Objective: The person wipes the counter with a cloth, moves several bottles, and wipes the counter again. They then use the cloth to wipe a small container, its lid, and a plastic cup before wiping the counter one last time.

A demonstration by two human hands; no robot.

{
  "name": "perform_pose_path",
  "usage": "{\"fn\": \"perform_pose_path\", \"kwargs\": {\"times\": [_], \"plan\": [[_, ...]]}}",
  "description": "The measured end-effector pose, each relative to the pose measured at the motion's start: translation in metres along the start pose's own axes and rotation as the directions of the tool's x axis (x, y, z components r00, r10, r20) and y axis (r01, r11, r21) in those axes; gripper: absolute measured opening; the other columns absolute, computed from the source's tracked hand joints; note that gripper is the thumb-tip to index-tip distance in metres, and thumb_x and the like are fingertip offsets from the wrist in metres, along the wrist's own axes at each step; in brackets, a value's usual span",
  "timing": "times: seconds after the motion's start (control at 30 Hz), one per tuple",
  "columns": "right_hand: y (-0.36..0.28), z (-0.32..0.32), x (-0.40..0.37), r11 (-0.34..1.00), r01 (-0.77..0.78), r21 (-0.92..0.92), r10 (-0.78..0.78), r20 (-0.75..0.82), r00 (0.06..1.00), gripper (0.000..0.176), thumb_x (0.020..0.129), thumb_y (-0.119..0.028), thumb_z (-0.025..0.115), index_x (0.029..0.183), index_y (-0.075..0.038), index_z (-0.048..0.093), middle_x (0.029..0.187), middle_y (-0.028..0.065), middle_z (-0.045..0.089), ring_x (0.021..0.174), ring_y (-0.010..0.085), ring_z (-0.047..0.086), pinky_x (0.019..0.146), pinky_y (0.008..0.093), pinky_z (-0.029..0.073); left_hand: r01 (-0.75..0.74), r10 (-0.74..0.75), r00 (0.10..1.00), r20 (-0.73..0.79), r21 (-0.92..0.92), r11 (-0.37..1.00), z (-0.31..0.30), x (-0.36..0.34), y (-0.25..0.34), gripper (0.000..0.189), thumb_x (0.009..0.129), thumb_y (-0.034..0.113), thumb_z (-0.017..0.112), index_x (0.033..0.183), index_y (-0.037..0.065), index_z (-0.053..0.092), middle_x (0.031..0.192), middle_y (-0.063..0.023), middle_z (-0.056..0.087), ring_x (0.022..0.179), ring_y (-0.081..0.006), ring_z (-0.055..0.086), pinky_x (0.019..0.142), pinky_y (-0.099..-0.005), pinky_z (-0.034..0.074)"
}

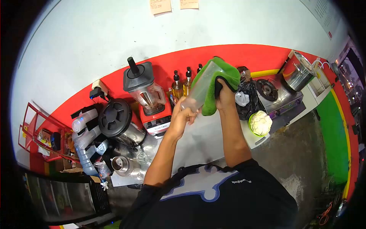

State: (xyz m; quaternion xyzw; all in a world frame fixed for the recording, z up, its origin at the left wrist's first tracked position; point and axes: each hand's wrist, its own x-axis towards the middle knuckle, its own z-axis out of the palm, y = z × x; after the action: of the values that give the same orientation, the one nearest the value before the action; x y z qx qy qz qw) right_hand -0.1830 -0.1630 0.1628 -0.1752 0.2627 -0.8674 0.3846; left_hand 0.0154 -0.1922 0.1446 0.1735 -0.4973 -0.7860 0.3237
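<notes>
In front of me, tilted, is a tall translucent plastic container (202,86). My left hand (182,117) is closed around its lower end. A green cloth (231,72) with a dark edge drapes around the container's upper right side. My right hand (225,93) grips this cloth, pressing it against the container's side. Whether its fingers reach the container itself is hidden by the cloth. Pump bottles (177,87) with amber liquid stand just behind the container. To the left of my left hand is a red blender (156,123) with a lidded clear jug.
A steel canister (121,121) with a black lid and stacked plastic cups (84,141) stand at left. On the right are a black plastic bag (248,105), a cauliflower (261,123) in a green bowl, a gas stove (280,97) and a steel pot (299,74).
</notes>
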Motion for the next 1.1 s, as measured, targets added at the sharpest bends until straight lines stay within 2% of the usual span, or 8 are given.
{"fn": "perform_pose_path", "kwargs": {"times": [0.17,0.27,0.4,0.5,0.63,0.77,0.93,1.1], "plan": [[-0.008,-0.027,-0.010,0.673,0.440,-0.594,-0.318,0.305,0.898,0.039,0.090,0.005,0.072,0.128,-0.002,0.065,0.126,0.0083,0.071,0.114,0.0232,0.067,0.099,0.0390,0.054,-0.173,0.170,0.985,-0.036,-0.122,0.977,0.000,-0.001,0.007,0.053,0.080,0.005,0.057,0.133,0.009,0.047,0.117,-0.0127,0.061,0.108,-0.0250,0.065,0.099,-0.0448,0.057],[-0.030,-0.015,-0.023,-0.371,0.837,-0.402,-0.272,0.909,0.317,0.046,0.085,0.000,0.074,0.130,0.000,0.064,0.118,0.0113,0.074,0.111,0.0221,0.069,0.099,0.0364,0.052,-0.309,0.307,0.948,-0.078,-0.452,0.837,-0.002,0.001,0.014,0.044,0.097,0.018,0.067,0.136,0.012,0.048,0.131,-0.0125,0.061,0.130,-0.0328,0.060,0.112,-0.0509,0.052],[-0.020,0.011,-0.062,0.510,0.671,-0.539,-0.302,0.618,0.726,0.058,0.077,-0.002,0.083,0.131,0.002,0.062,0.116,0.0153,0.073,0.114,0.0240,0.068,0.101,0.0379,0.051,-0.472,0.312,0.874,-0.371,-0.503,0.724,-0.010,0.024,0.009,0.043,0.104,0.030,0.067,0.137,0.009,0.051,0.137,-0.0130,0.058,0.132,-0.0294,0.058,0.116,-0.0487,0.050],[-0.015,0.007,-0.064,0.191,0.918,-0.347,-0.337,0.855,0.393,0.059,0.078,-0.002,0.083,0.132,0.002,0.061,0.118,0.0147,0.072,0.113,0.0249,0.067,0.101,0.0375,0.050,-0.489,0.239,0.861,-0.450,-0.600,0.633,0.007,0.021,0.034,0.052,0.104,0.042,0.063,0.135,0.002,0.052,0.135,-0.0131,0.059,0.132,-0.0316,0.057,0.117,-0.0496,0.045],[-0.015,0.011,-0.076,0.498,0.511,-0.700,0.285,0.689,0.666,0.069,0.077,-0.009,0.087,0.140,-0.001,0.059,0.130,0.0160,0.065,0.118,0.0292,0.063,0.103,0.0375,0.049,-0.545,0.233,0.812,-0.535,-0.553,0.630,0.020,0.030,0.046,0.057,0.102,0.050,0.064,0.133,0.004,0.052,0.128,-0.0124,0.060,0.120,-0.0290,0.062,0.105,-0.0474,0.053],[-0.004,-0.011,-0.068,0.543,0.572,-0.614,0.349,0.785,0.511,0.067,0.081,-0.014,0.086,0.142,-0.004,0.058,0.131,0.0120,0.065,0.120,0.0270,0.063,0.104,0.0391,0.049,-0.531,0.236,0.794,-0.560,-0.449,0.719,0.009,0.043,0.039,0.058,0.101,0.052,0.065,0.129,0.003,0.053,0.114,-0.0097,0.063,0.102,-0.0257,0.066,0.093,-0.0459,0.058],[0.001,-0.009,-0.062,0.814,-0.564,-0.142,0.520,0.610,0.598,0.078,0.093,-0.042,0.077,0.154,-0.003,0.047,0.138,0.0107,0.065,0.113,0.0215,0.067,0.098,0.0385,0.056,-0.534,0.359,0.837,-0.412,-0.474,0.700,0.018,0.045,0.028,0.045,0.101,0.038,0.067,0.134,0.011,0.051,0.109,-0.0089,0.063,0.096,-0.0247,0.065,0.090,-0.0437,0.059],[0.004,0.005,-0.071,0.733,-0.672,0.109,0.452,0.660,0.600,0.072,0.096,-0.040,0.075,0.153,-0.004,0.049,0.137,0.0111,0.066,0.112,0.0217,0.069,0.095,0.0372,0.058,-0.489,0.444,0.867,-0.226,-0.554,0.674,0.001,0.047,0.032,0.047,0.100,0.036,0.066,0.135,0.008,0.051,0.112,-0.0094,0.064,0.102,-0.0263,0.066,0.096,-0.0442,0.056]]}}
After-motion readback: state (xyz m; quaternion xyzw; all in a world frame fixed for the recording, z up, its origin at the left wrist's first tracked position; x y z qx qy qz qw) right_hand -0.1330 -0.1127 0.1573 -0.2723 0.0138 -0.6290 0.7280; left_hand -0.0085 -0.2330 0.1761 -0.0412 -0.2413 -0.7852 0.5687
